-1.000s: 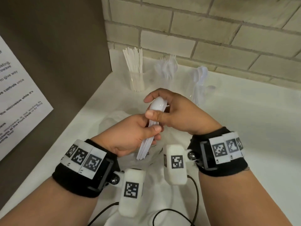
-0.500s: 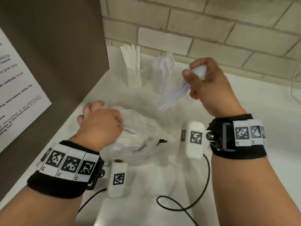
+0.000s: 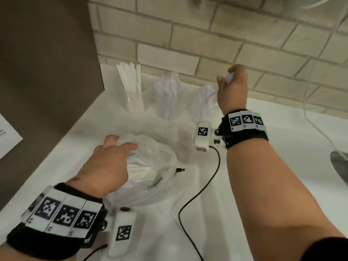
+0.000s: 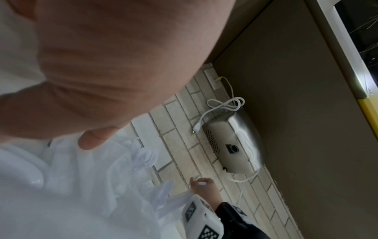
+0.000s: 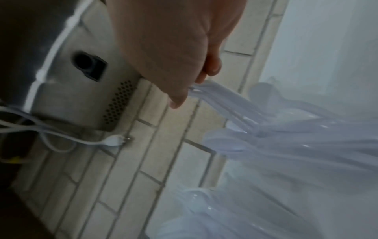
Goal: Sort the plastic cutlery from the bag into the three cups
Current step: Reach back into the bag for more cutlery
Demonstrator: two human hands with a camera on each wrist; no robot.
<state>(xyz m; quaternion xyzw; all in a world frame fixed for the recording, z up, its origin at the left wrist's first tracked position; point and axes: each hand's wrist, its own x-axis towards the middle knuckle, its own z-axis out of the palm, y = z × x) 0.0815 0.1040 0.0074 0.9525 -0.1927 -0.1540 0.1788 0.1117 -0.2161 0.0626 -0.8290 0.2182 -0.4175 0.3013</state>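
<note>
Three clear cups stand along the brick wall: the left cup (image 3: 134,102) holds knives, the middle cup (image 3: 167,104) forks, the right cup (image 3: 204,108) spoons. My right hand (image 3: 227,78) hovers over the right cup and grips a bundle of white spoons (image 5: 225,103) by their bowls, handles slanting down into the cup. The clear plastic bag (image 3: 158,178) lies on the white counter (image 3: 263,129) with more white cutlery inside. My left hand (image 3: 122,143) grips the bag's far rim, fingers curled over the plastic (image 4: 61,177).
A black cable (image 3: 207,183) snakes over the counter right of the bag. A brown panel (image 3: 47,72) walls the left side. A steel rim (image 3: 339,166) shows at the right edge. A metal wall unit (image 4: 231,145) with white cords hangs on the bricks.
Both hands held the spoon bundle in front of me. The left hand let go and dropped to the bag; the right hand carried the bundle back and right to the right cup.
</note>
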